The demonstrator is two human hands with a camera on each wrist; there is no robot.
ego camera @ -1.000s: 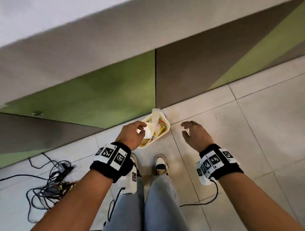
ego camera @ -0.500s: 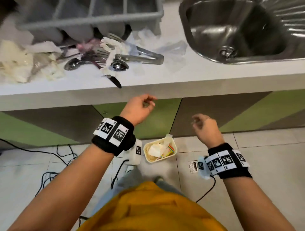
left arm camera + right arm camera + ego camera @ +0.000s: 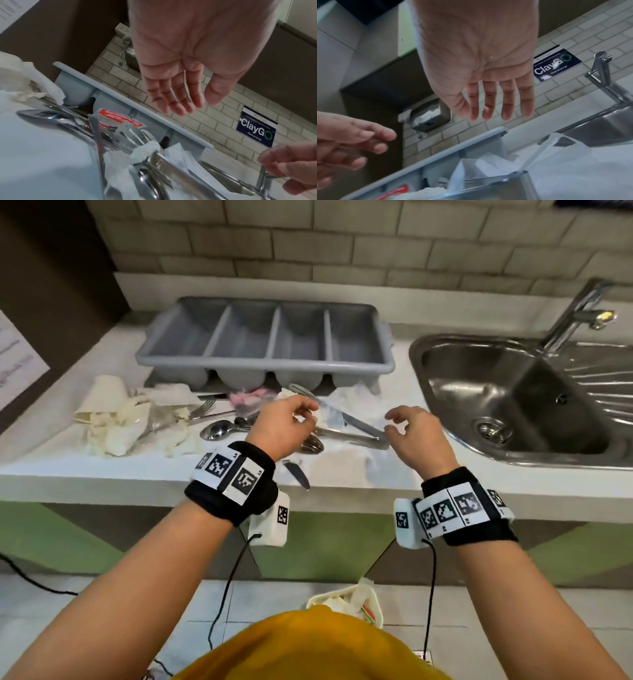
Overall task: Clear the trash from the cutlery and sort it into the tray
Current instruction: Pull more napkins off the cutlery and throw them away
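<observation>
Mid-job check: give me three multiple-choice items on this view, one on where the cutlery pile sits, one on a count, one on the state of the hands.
1. The cutlery pile lies:
A. in the sink
B. on the counter in front of the tray
C. on the floor

2. The grey tray has how many compartments?
A. two
B. four
C. six

3. The left hand and right hand are:
A. both empty
B. both gripping forks
C. inside the tray

Key: 1 B, the pile lies between tray and counter edge. 2 B, three dividers. 3 A, wrist views show bare palms, relaxed fingers.

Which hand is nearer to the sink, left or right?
Right. The right hand hovers just left of the sink; the left hand is farther left, above the cutlery pile.
</observation>
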